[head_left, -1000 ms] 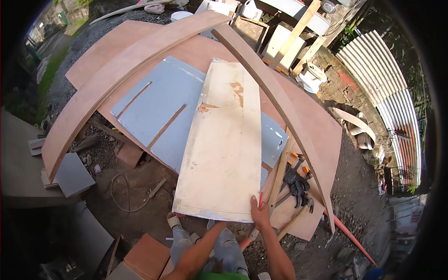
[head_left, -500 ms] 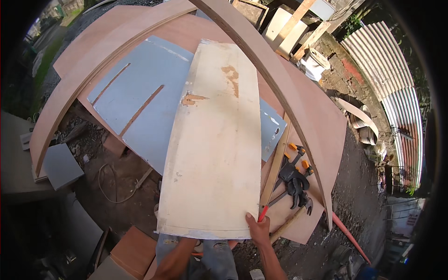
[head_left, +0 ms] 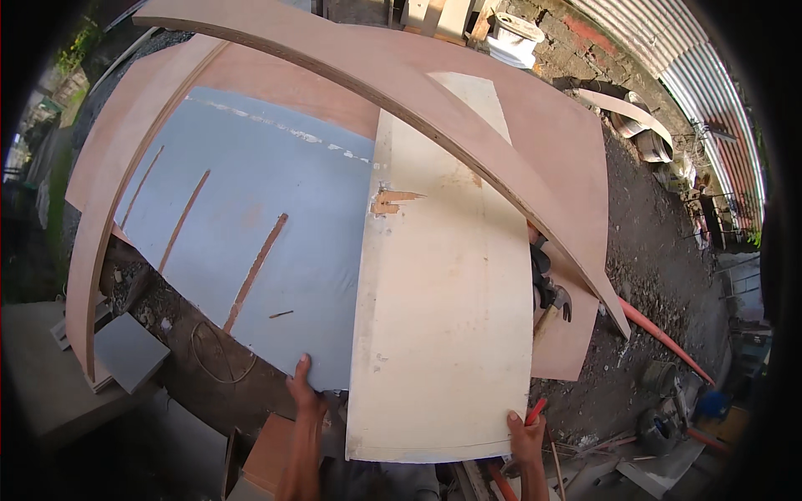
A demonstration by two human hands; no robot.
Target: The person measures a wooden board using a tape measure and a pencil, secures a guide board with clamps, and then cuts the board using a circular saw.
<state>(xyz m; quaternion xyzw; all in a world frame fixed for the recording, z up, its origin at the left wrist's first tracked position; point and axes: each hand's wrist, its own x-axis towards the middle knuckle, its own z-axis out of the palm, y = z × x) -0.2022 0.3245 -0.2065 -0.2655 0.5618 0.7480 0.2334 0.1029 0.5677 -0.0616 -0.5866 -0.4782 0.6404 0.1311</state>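
A long cream-painted board (head_left: 443,317) lies over a blue-grey board (head_left: 251,192) with brown strips of bare wood. My left hand (head_left: 307,392) is at the blue-grey board's near edge, thumb on top and fingers hidden beneath. At the cream board's near right corner, my right hand (head_left: 526,436) grips the edge with the thumb on top. A slim red pencil-like stick (head_left: 536,410) pokes out from this same hand. Just right of the cream board, a claw hammer (head_left: 555,311) shows in part beside a mostly covered black clamp (head_left: 541,265).
Two curved plywood strips (head_left: 409,108) (head_left: 125,192) arch above the boards. Beneath is a large pinkish plywood sheet (head_left: 576,184). A coiled cord (head_left: 219,367) lies on the dirt at left. Buckets (head_left: 652,142) and a red pipe (head_left: 668,342) are at right.
The cream board has shifted right across the blue-grey board, now covering most of the clamps. My left hand has moved from under the cream board to the blue-grey board's edge. The view has turned.
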